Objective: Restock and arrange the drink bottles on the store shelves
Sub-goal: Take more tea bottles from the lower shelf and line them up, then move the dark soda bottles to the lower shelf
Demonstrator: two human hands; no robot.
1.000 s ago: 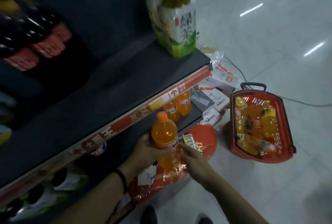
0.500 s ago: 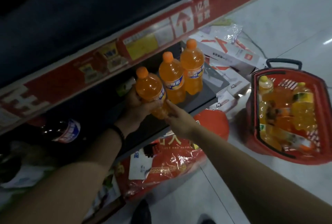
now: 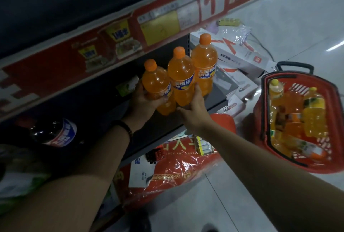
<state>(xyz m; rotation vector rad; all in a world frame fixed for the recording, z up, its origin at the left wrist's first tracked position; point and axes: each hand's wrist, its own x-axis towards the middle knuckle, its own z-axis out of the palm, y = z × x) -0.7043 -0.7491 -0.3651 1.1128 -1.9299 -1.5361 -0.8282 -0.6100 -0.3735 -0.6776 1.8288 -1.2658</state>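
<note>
At the far left of the lower shelf (image 3: pixel 163 127), deep in shadow, a dark cola bottle (image 3: pixel 55 135) with a blue and white label lies tilted toward the camera, and pale green packaging sits blurred below it. Above runs the red price strip (image 3: pixel 130 32) of the upper shelf, carrying yellow tags and a white panel with a red arrow. Moving right, the left hand (image 3: pixel 143 99), a dark band on its wrist, is wrapped around the lower body of the nearest orange soda bottle (image 3: pixel 158 86), fingers closed on it from behind and the thumb across its front; the bottle leans slightly left, and whether its base rests on the shelf cannot be told. Just beside it stands a second orange bottle (image 3: pixel 181 77), touching the first, and the right hand (image 3: pixel 195 107) presses against its lower side with fingers spread open rather than clasped. A third orange bottle (image 3: pixel 204 64) stands upright behind and to the right, touching the second. Below the shelf edge lies a red plastic-wrapped package (image 3: pixel 176 176) on the floor. Behind the bottles sit white boxes (image 3: pixel 240 58) with red markings. At the far right, a red shopping basket (image 3: pixel 264 120) rests on the pale floor, holding more orange and yellow drink bottles (image 3: pixel 314 112) lying loosely inside.
</note>
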